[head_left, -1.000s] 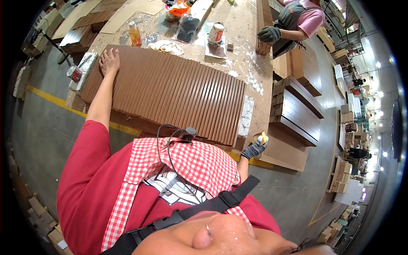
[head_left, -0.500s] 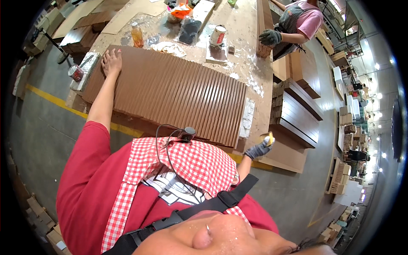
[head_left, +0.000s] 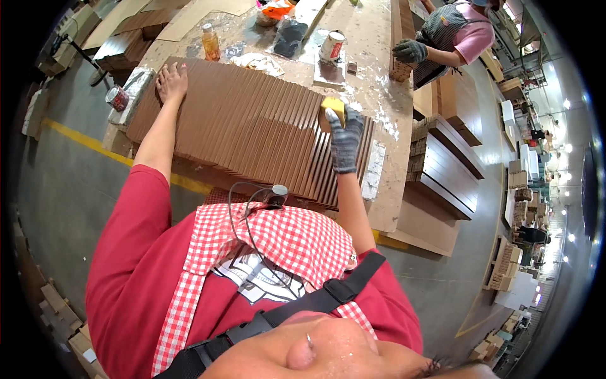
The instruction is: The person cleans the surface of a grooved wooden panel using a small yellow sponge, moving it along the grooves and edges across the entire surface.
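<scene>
A row of brown slats [head_left: 237,110], packed side by side with narrow grooves between them, lies across the worktable. At its far left end my bare left hand [head_left: 172,84] rests flat with the fingers spread. My right hand [head_left: 346,140], in a grey knit glove, is over the right part of the row, near its far edge. It grips a small yellow sponge-like block [head_left: 333,108] between thumb and fingers. Whether the block touches the slats cannot be made out.
Beyond the slats on the worktable [head_left: 388,136] are an amber bottle [head_left: 210,43], a crumpled cloth [head_left: 259,62] and a white can [head_left: 331,46]. A red can [head_left: 117,98] sits at left. A gloved co-worker [head_left: 451,35] stands far right, near stacked dark boards [head_left: 447,165].
My right hand, with the yellow block, has moved from beside the table's near right edge up and left over the slats. My left hand stays on the left end.
</scene>
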Demonstrator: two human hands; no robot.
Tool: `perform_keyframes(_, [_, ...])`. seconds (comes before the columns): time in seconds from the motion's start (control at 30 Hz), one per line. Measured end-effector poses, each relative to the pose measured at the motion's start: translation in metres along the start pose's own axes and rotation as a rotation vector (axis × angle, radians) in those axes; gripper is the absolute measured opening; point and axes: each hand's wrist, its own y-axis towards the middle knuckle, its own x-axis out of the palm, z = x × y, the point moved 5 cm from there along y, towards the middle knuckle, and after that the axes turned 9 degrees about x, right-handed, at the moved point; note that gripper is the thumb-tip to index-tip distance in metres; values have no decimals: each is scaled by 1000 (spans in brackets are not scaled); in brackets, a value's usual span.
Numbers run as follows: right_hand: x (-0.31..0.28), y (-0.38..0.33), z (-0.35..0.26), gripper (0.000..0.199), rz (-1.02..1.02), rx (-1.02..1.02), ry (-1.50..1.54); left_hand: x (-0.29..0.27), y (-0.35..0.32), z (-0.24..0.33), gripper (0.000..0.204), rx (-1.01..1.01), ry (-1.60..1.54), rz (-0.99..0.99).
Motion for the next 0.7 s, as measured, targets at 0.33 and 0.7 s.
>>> perform_keyframes(0.33, [76,139,15,57,-74,14,-747,-14,-12,-3,55,-4,22,-26])
perform_keyframes(0.7, [95,195,-144,71,-303,-148,-988,-9,-6,3,55,41,31,2])
